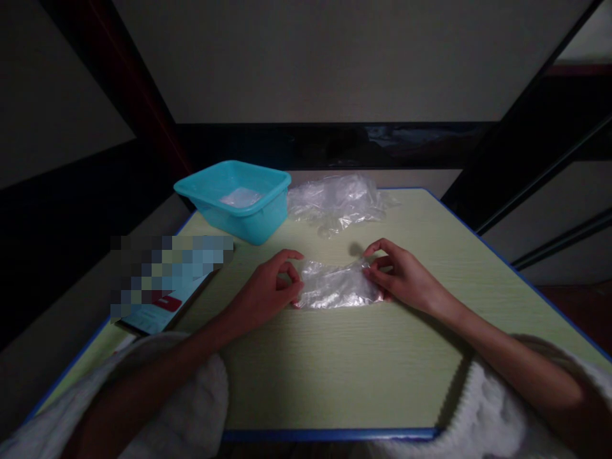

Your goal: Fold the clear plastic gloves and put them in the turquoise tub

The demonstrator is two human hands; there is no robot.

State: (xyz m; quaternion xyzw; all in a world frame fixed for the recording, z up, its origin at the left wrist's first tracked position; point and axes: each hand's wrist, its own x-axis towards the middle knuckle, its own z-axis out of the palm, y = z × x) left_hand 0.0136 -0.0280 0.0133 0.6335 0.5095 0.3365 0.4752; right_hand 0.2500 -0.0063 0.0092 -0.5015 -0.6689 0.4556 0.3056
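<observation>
A clear plastic bag [337,285] lies flat on the pale green table [344,370], stretched between both hands. My left hand [270,290] pinches its left end with curled fingers. My right hand [399,275] pinches its right end, thumb and fingers closed on the film. Both forearms come out of white fluffy sleeves at the table's near edge.
A turquoise plastic tub [236,199] with something clear inside stands at the back left. A loose heap of clear plastic bags [337,203] lies beside it at the back. A flat packet with a blurred top [165,287] rests at the left edge.
</observation>
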